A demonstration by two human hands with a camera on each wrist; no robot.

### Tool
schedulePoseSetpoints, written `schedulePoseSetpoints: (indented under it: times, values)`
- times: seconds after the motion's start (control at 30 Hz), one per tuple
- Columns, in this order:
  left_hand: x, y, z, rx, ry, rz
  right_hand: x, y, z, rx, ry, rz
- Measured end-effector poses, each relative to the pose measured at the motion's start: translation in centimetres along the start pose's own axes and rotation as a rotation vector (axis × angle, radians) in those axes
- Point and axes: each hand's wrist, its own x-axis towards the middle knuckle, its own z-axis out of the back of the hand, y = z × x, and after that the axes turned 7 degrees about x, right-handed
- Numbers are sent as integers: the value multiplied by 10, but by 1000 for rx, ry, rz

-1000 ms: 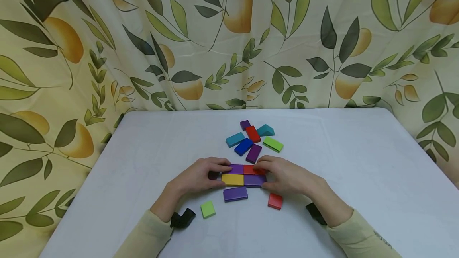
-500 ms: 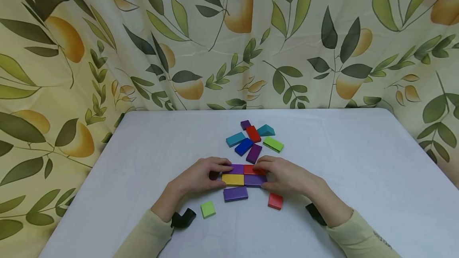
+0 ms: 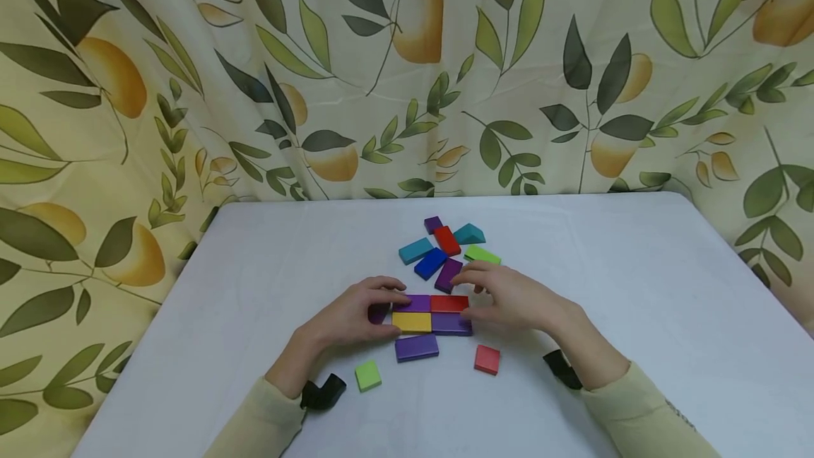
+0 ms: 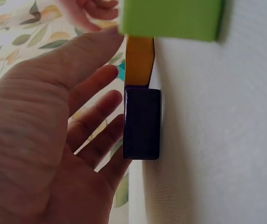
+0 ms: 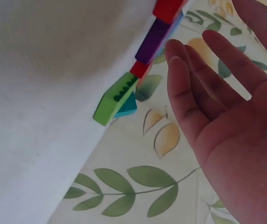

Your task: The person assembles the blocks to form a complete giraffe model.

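Note:
In the head view, flat blocks form two touching rows: a purple block [image 3: 418,303] and a red block [image 3: 449,303] behind, a yellow block [image 3: 411,322] and a violet block [image 3: 451,324] in front. My left hand [image 3: 352,311] rests at their left end, fingertips on the purple block and thumb by the yellow one. Beneath its palm sits a dark purple block [image 3: 378,314], whose end faces the left wrist camera. My right hand [image 3: 511,295] hovers at the right, holding nothing, fingertips near a loose plum-coloured block [image 3: 448,276] and thumb near the violet block.
Behind lie several loose blocks, including a teal block [image 3: 416,251], a blue block [image 3: 430,263], a teal triangle [image 3: 470,234] and a lime block [image 3: 482,254]. Nearer are a violet block [image 3: 416,348], a green square [image 3: 367,376] and a red square [image 3: 487,359] on the white table [image 3: 604,260].
My right hand has come off the red block and shifted slightly back toward the loose pile, uncovering the red block. My left hand stays in place. The head view has tilted slightly.

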Motion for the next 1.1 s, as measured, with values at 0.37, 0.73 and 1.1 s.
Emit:
schedulePoseSetpoints:
  times: [0.37, 0.73, 1.1]
  values:
    - [0, 1, 0, 15, 4, 6, 34, -8, 15, -58, -43, 77]
    - [1, 1, -2, 59, 9, -29, 75, 0, 7, -156, -4, 43]
    - [2, 2, -1, 64, 11, -17, 91, 6, -1, -281, 13, -23]
